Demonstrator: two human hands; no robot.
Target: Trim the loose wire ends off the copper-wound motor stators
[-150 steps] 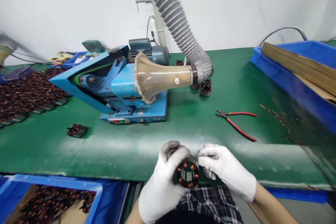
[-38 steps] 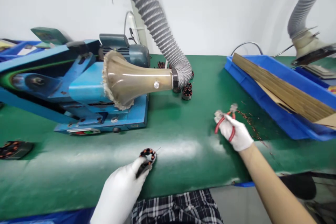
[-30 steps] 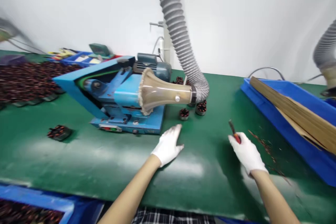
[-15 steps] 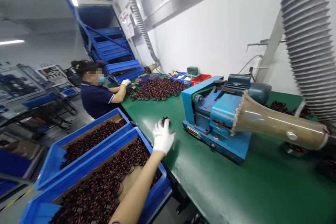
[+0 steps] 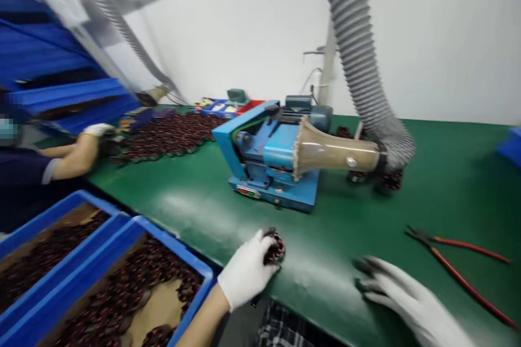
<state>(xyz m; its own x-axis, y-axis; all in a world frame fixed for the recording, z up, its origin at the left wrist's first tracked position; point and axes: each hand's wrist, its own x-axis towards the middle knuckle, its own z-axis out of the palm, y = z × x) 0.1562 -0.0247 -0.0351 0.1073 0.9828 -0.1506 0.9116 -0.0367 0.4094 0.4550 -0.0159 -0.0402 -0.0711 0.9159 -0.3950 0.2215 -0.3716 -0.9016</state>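
Observation:
My left hand [image 5: 247,271], in a white glove, is closed around a small black stator with copper windings [image 5: 275,250] near the front edge of the green table [image 5: 195,195]. My right hand [image 5: 401,295], also gloved, hovers low at the right with fingers spread and nothing in it; it is blurred. Red-handled pliers [image 5: 456,265] lie on the table just right of that hand.
A blue machine [image 5: 271,165] with a tan suction funnel [image 5: 334,152] and grey ribbed hose [image 5: 362,59] stands mid-table. Blue bins [image 5: 134,227] of stators sit at lower left. A heap of stators [image 5: 171,133] lies far left, where a co-worker's gloved hand [image 5: 97,130] rests.
My left hand picked up a stator from the table's left and brought it back to the front edge. The right hand has let go of the pliers, which now lie on the table.

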